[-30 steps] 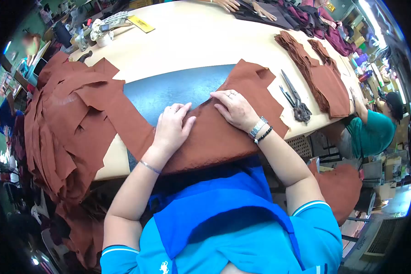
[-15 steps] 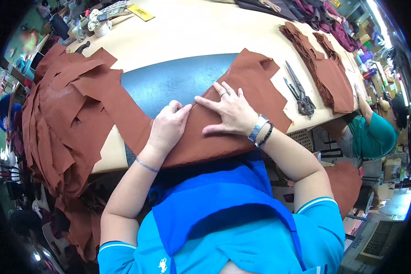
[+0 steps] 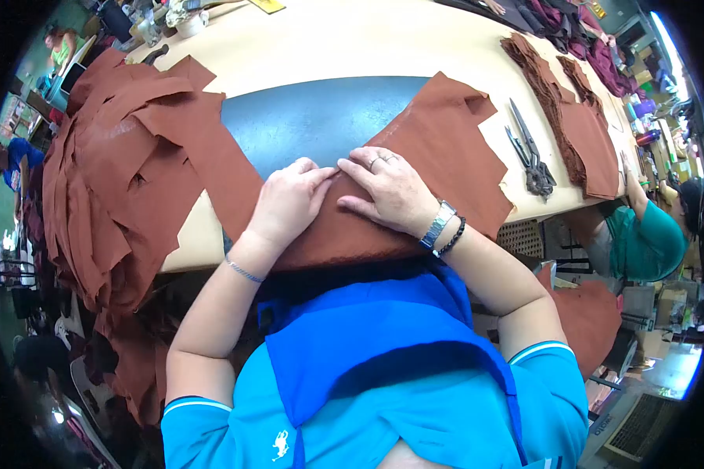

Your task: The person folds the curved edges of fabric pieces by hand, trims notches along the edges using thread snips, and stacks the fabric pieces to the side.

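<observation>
A reddish-brown fabric piece [image 3: 446, 141] lies in front of me, partly on a dark mat [image 3: 321, 117]. Its upper slanting edge runs under both hands. My left hand [image 3: 289, 199] is closed, with thumb and forefinger pinching that edge. Beside it, my right hand [image 3: 395, 191] rests on the fabric, palm down, fingers slightly bent and the thumb apart. The fingertips of the two hands nearly meet at the edge, and they hide what is between them.
A big heap of brown cut pieces [image 3: 109, 172] spreads on the left. Large shears [image 3: 528, 144] and a smaller tool beside them lie to the right. Farther right is a stack of brown fabric [image 3: 590, 144], near a person in a green top [image 3: 649, 242].
My right hand has drawn its spread fingers closer together and bent them at the fabric edge. My left hand keeps its pinch. The whole view has shifted slightly.
</observation>
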A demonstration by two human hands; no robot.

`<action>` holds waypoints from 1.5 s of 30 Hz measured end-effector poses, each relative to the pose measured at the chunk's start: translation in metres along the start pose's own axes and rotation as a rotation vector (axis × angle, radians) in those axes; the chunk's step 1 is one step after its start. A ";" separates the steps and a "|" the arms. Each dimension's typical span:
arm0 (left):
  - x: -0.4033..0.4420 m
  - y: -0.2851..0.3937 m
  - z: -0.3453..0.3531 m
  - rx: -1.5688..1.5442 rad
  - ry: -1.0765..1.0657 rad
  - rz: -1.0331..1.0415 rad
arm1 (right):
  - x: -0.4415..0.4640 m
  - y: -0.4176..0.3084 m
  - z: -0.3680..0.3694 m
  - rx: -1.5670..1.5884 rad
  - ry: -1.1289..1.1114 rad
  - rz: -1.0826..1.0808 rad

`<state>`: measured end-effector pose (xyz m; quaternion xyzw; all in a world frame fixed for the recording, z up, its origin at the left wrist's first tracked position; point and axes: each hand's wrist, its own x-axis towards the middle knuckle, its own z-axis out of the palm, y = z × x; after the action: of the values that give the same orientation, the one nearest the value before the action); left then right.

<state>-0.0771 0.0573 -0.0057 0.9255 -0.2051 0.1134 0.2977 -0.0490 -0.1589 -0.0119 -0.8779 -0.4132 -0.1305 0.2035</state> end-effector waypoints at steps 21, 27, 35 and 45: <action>-0.029 -0.013 -0.049 0.257 -0.220 -0.049 | 0.005 -0.040 0.001 -0.117 -0.180 -0.033; -0.033 -0.027 -0.059 0.394 -0.218 0.083 | 0.010 -0.053 -0.002 -0.063 -0.252 0.018; -0.038 -0.037 -0.070 0.498 -0.159 0.223 | 0.020 -0.059 -0.009 -0.060 -0.347 0.050; -0.043 -0.045 -0.076 0.545 -0.103 0.191 | 0.032 -0.063 -0.013 -0.052 -0.404 0.058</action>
<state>-0.1015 0.1496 0.0179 0.9523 -0.2683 0.1447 0.0151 -0.0788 -0.1074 0.0273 -0.9028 -0.4165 0.0436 0.0977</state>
